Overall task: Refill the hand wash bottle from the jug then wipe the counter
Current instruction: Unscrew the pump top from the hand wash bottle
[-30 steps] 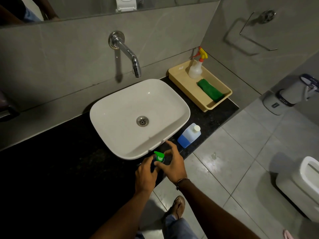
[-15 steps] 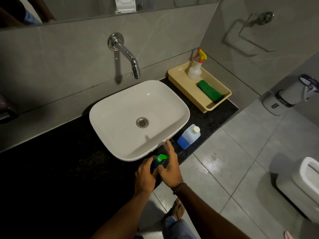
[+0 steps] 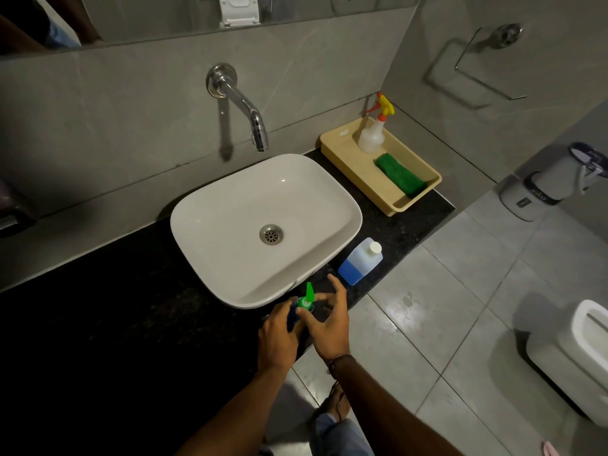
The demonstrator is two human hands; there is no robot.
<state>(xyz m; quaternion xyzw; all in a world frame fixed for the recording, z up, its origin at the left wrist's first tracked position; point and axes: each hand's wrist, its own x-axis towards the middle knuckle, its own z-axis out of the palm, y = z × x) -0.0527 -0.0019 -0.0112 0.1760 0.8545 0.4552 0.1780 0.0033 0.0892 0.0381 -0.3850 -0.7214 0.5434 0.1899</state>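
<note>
Whereas the green pump head (image 3: 308, 292) pointed sideways a second ago, its spout now points away toward the basin (image 3: 230, 205) — it has been turned through a good part of a revolution. Judgement: the top is being unscrewed, and the refill itself has not begun.

The left hand (image 3: 278, 337) is wrapped round the dark blue body of the hand wash bottle (image 3: 292, 315), steadying it upright at the front edge of the counter (image 3: 131, 307), just in front of the basin's near rim. The right hand (image 3: 329, 327) pinches the pump's collar between thumb and forefinger; its other fingers are spread and hold nothing. The jug (image 3: 360, 263) stands by the front edge toward the counter's right end, just beyond those fingertips, untouched, white screw cap on.

Materials: the jug is squarish translucent plastic, with blue liquid in roughly its lower half. The basin is glossy white ceramic, a rounded rectangle. The counter is dark, speckled, polished stone. At the back right corner a beige plastic tray (image 3: 345, 159) holds a folded green cloth (image 3: 399, 174) — soft, napped — and a clear spray bottle (image 3: 371, 136) with a yellow-and-red trigger. Wiping is not yet started.
</note>
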